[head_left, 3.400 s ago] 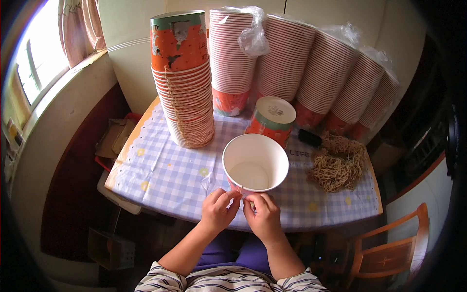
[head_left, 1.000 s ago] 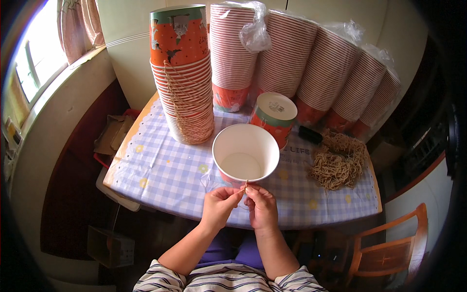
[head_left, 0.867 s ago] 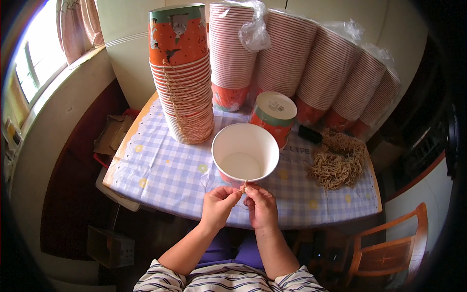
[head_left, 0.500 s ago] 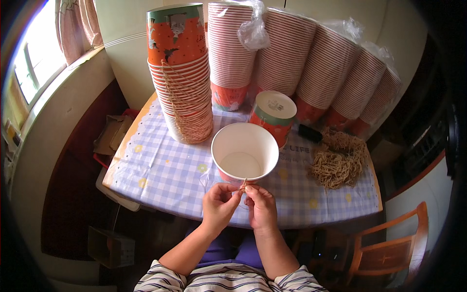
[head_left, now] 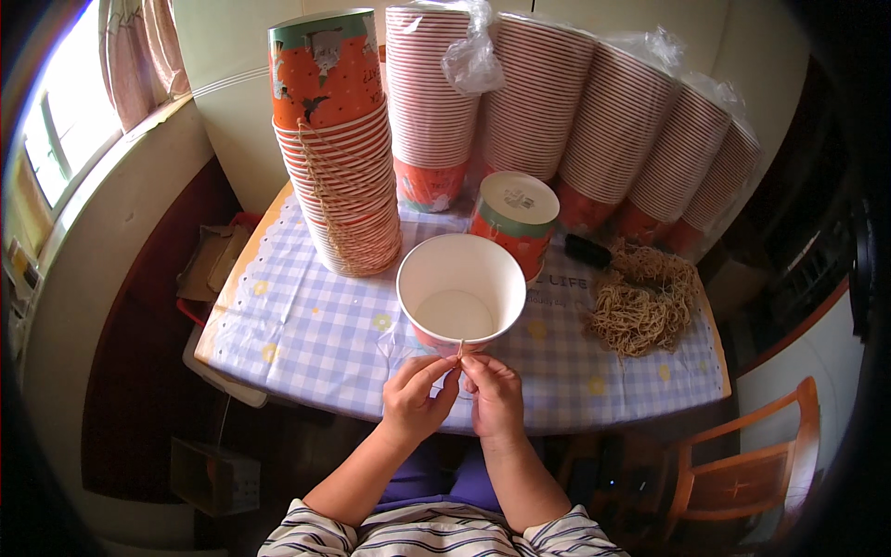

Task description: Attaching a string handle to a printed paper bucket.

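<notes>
A white-lined paper bucket (head_left: 457, 311) stands upright near the front edge of the table, its mouth facing up. A short piece of tan string (head_left: 461, 348) rises at its near side, just below the rim. My left hand (head_left: 415, 395) pinches the string between thumb and fingertips. Pressed close beside it, my right hand (head_left: 495, 395) pinches the same string. Most of the string is hidden by my fingers. Behind the bucket, another orange and green paper bucket (head_left: 516, 223) sits upside down.
At the left rises a tall stack of nested buckets (head_left: 339, 186) with strings hanging down it. Several plastic-wrapped stacks (head_left: 538, 93) line the back. A tangled heap of string (head_left: 640, 311) and a black object (head_left: 587, 252) lie at the right. A wooden chair (head_left: 742, 473) stands beyond.
My pinching fingers have shifted slightly up and left at the string, staying together. The whole view has moved a little; the buckets look unchanged.
</notes>
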{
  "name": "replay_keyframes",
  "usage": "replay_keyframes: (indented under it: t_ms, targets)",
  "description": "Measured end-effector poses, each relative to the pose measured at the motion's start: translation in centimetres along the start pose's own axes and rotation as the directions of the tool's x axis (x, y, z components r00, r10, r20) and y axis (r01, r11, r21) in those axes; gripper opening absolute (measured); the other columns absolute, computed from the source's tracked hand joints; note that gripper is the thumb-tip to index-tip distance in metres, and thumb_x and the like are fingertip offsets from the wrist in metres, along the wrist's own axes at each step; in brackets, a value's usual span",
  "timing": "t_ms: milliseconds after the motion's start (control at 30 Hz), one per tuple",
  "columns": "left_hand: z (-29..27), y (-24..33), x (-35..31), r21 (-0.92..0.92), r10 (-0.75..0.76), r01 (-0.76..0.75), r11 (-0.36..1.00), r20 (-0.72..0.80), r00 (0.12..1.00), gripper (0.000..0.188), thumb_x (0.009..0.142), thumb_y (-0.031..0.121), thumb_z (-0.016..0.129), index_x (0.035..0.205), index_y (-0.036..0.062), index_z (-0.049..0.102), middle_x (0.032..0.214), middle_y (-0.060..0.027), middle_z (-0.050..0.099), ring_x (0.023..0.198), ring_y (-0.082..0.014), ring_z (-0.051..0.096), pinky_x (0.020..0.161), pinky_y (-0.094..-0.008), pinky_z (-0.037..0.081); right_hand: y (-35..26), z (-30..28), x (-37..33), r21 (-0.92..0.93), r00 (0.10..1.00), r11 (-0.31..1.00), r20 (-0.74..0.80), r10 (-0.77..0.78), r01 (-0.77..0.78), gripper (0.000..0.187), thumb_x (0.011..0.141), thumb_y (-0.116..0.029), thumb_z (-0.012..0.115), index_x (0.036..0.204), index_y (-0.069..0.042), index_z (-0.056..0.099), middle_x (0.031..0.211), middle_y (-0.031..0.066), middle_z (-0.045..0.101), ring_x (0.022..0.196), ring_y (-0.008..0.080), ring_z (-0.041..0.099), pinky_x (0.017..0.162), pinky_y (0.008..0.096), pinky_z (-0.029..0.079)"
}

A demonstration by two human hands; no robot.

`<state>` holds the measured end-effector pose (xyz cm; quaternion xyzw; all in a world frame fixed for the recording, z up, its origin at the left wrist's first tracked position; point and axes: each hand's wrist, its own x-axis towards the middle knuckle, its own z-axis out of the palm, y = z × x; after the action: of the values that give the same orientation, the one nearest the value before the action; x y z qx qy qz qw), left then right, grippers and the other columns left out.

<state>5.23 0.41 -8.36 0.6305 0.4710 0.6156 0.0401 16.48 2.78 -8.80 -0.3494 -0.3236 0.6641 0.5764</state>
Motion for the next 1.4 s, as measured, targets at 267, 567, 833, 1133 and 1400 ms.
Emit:
replay_keyframes:
  t_ms: [267, 567, 833, 1133, 1400]
  targets:
    - [0.3, 0.0, 0.2, 0.023, 0.051, -0.050, 0.998, -0.019, 0.999, 0.023, 0.070, -0.007, 0.071, 0.091, 0.0023, 0.067, 0.083, -0.0103, 0.067, 0.064, -0.0194, 0.064, 0.054, -0.0274, 0.051, -0.5, -0.2, 0.0, -0.017, 1.000, 1.000, 0.005, 0.023, -0.023, 0.015, 0.084, -0.010, 0.064, 0.094, 0.000, 0.069, 0.078, 0.0005, 0.064, 0.062, 0.0047, 0.046, 0.058, 0.0192, 0.038]
    - [0.3, -0.2, -0.1, -0.096, -0.138, 0.135, 0.986, -0.019, 0.990, 0.019, 0.071, -0.007, 0.069, 0.086, 0.0032, 0.066, 0.076, -0.0050, 0.064, 0.049, -0.0048, 0.050, 0.043, -0.0194, 0.039, -0.7, 0.0, 0.0, -0.022, 0.999, 0.999, 0.047, 0.025, -0.024, 0.013, 0.085, -0.011, 0.063, 0.092, -0.003, 0.070, 0.085, 0.0014, 0.068, 0.063, 0.0033, 0.047, 0.058, 0.0183, 0.037]
    - [0.3, 0.1, 0.3, -0.031, -0.096, 0.095, 0.995, -0.019, 0.995, 0.019, 0.070, -0.003, 0.071, 0.087, 0.0052, 0.067, 0.075, -0.0056, 0.065, 0.049, -0.0090, 0.054, 0.044, -0.0223, 0.043, -1.0, 0.3, -0.2, -0.044, 0.999, 0.999, 0.044, -0.012, 0.014, 0.015, 0.086, -0.011, 0.063, 0.095, -0.002, 0.070, 0.085, 0.0002, 0.068, 0.067, 0.0012, 0.047, 0.060, 0.0181, 0.036]
    - [0.4, 0.1, 1.2, 0.062, 0.054, -0.052, 0.997, -0.035, 0.998, 0.015, 0.069, -0.006, 0.070, 0.080, 0.0029, 0.065, 0.074, -0.0058, 0.064, 0.049, -0.0057, 0.051, 0.042, -0.0199, 0.039, -0.9, 0.1, -0.3, -0.202, 0.993, 0.972, 0.058, -0.106, 0.116, 0.013, 0.088, -0.008, 0.061, 0.094, 0.001, 0.069, 0.092, 0.0053, 0.068, 0.087, 0.0111, 0.061, 0.084, 0.0247, 0.047]
    - [0.0, 0.2, 0.5, -0.022, -0.181, 0.183, 0.983, 0.066, 0.981, 0.018, 0.068, -0.004, 0.070, 0.082, 0.0048, 0.064, 0.072, -0.0050, 0.062, 0.054, -0.0113, 0.056, 0.048, -0.0242, 0.044, -0.9, 0.1, 0.4, -0.026, 0.993, 0.996, 0.075, 0.091, -0.089, 0.015, 0.089, -0.015, 0.061, 0.097, -0.006, 0.071, 0.090, 0.0003, 0.069, 0.076, 0.0031, 0.057, 0.061, 0.0169, 0.038]
